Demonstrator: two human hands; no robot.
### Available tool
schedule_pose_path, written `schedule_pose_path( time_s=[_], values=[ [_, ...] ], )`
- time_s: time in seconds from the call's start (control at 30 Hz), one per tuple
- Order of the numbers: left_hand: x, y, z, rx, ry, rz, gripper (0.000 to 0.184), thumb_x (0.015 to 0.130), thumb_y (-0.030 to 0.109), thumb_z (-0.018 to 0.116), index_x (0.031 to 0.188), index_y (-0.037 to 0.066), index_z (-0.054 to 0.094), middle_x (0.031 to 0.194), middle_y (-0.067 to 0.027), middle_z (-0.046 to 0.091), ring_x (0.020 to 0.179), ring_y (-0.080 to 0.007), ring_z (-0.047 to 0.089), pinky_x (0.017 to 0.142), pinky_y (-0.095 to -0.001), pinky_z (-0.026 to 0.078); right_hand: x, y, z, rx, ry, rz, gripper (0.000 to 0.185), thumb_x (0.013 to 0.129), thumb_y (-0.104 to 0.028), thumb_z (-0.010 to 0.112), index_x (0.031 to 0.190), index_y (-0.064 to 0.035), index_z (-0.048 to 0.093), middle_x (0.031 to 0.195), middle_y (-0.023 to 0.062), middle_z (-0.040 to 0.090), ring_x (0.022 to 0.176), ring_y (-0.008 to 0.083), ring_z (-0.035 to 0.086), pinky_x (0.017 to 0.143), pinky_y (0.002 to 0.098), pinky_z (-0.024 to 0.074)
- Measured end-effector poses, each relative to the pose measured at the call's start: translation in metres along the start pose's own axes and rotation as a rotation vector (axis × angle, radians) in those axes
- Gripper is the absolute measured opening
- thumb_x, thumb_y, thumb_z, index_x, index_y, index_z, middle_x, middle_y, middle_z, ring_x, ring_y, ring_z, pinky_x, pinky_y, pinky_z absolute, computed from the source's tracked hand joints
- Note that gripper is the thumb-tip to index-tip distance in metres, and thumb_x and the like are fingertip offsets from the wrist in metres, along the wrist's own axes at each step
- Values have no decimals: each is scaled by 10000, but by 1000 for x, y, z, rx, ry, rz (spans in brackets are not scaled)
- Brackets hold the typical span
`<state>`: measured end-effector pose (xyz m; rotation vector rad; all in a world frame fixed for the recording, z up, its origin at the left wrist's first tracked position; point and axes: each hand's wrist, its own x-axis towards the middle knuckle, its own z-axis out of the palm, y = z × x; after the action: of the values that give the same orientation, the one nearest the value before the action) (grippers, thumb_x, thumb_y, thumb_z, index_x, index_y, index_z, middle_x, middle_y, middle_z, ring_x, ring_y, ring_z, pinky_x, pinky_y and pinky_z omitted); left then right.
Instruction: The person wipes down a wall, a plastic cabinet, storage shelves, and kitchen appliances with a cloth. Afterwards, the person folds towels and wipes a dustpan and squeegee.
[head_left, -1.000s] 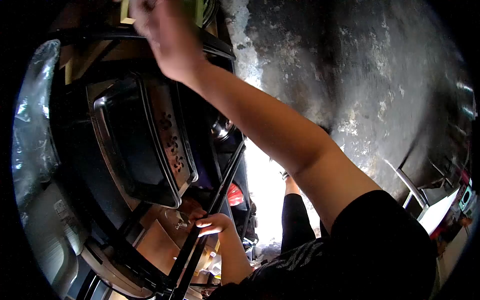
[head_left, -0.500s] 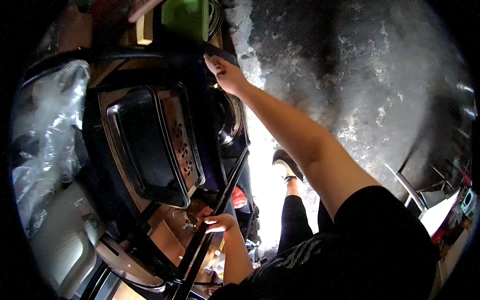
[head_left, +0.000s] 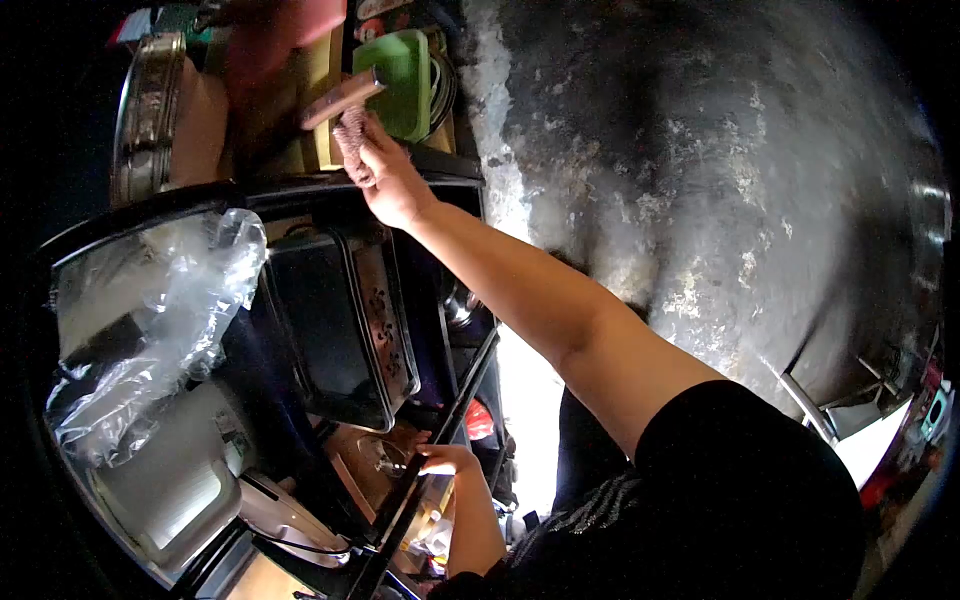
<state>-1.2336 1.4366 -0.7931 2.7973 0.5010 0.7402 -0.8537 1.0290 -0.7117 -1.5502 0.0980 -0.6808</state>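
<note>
My right hand [head_left: 393, 186] is closed around a bunched pinkish-brown cloth [head_left: 353, 147] at the rack's upper edge. Just beyond the cloth is a blurred brownish bar-shaped piece [head_left: 342, 98]; whether it touches the cloth I cannot tell. Beside it lies a green plastic tray [head_left: 402, 85]. Lower down, my left hand [head_left: 446, 459] rests with its fingers over a black rail [head_left: 405, 500] of the rack. Between the two hands, a dark rectangular baking pan [head_left: 325, 325] sits on the shelf.
A crumpled clear plastic bag [head_left: 170, 320] hangs over the rack's left side, above a pale appliance [head_left: 180, 500]. A round metal tin [head_left: 150, 120] stands at upper left. Beside a red bag [head_left: 480, 420] runs the worn grey floor [head_left: 680, 150]; a white-topped stand [head_left: 870, 440] is at right.
My right hand has moved left from the rack's corner, and the cloth in it now shows clearly. The view has shifted, bringing more of the upper shelf in. My left hand stays on the rail.
</note>
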Motion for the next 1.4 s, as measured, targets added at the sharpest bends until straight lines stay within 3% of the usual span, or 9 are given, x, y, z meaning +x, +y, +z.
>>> schedule_pose_path(
  time_s=[0.23, 0.43, 0.63, 0.83, 1.03, 1.17, 1.23, 1.33, 1.4],
  values=[
    [-2, -12, -4, -450, -168, -220, 328, 1076, 219, 401, 1115, -78, 535, 1042, -183, 663, 952, -277, 636, 931, -385, 477, -48, 38, -44, -311, -484, 739, 496, 862, 87, 523, 1339, -36, 469, 1312, 184, 520, 1187, 290, 517, 982, 348, 460],
    [26, 95, -42, -479, -92, -114, 267, 1026, 190, 493, 1127, -40, 582, 981, -146, 668, 916, -265, 637, 863, -372, 506, -89, -84, -43, 573, 45, 523, 259, 946, -12, 568, 1204, -29, 551, 967, 75, 635, 790, 136, 617, 665, 248, 519],
    [5, 100, -79, -333, -725, -255, 257, 995, 193, 541, 1168, 17, 614, 966, -130, 668, 885, -231, 630, 830, -338, 503, 31, -273, -45, 261, -6, -223, 497, 803, 18, 679, 1268, -45, 512, 1384, 242, 466, 1288, 400, 479, 1076, 477, 407],
    [58, 267, -181, -388, -1435, -68, 308, 990, 215, 540, 1215, 24, 628, 1040, -140, 666, 916, -183, 614, 816, -315, 489, 86, -290, -26, 84, -401, -40, 509, 903, 19, 508, 1405, -56, 467, 1458, 144, 473, 1332, 255, 459, 1125, 341, 351],
    [142, 344, -271, -625, -1021, 118, 289, 965, 179, 595, 1225, 62, 640, 1163, -173, 685, 1025, -258, 673, 874, -334, 512, 34, -299, -107, -106, -349, 251, 344, 930, -91, 629, 1273, -82, 595, 1157, 129, 681, 996, 212, 678, 824, 322, 530],
    [190, 360, -341, -659, -708, 219, 282, 957, 138, 605, 1215, 29, 642, 1135, -169, 696, 1035, -279, 679, 870, -367, 531, -6, -343, -137, 154, 178, 145, 292, 932, -36, 625, 1217, -21, 567, 1039, 67, 646, 898, 166, 627, 757, 276, 511],
    [206, 366, -369, -703, -573, 259, 287, 956, 135, 608, 1213, 11, 637, 1145, -179, 693, 1054, -293, 675, 897, -378, 527, 12, -441, -140, 65, 257, -219, 315, 946, -34, 611, 1253, -20, 539, 947, 25, 597, 793, 94, 560, 686, 227, 487],
    [224, 381, -379, -914, -461, 233, 340, 972, 181, 597, 1264, 8, 610, 1223, -182, 662, 1129, -298, 637, 976, -380, 487, 53, -550, -133, 1282, -362, 274, 338, 1004, -187, 558, 1329, -99, 534, 746, -81, 448, 539, 0, 340, 440, 153, 297],
    [250, 417, -405, -950, -414, 286, 387, 980, 226, 594, 1298, 6, 587, 1294, -179, 624, 1210, -285, 587, 1014, -381, 453, 76, -575, -109, 1226, -573, 362, 352, 1011, -196, 529, 1335, -60, 529, 850, -64, 497, 561, 14, 349, 544, 155, 339]
  ],
)
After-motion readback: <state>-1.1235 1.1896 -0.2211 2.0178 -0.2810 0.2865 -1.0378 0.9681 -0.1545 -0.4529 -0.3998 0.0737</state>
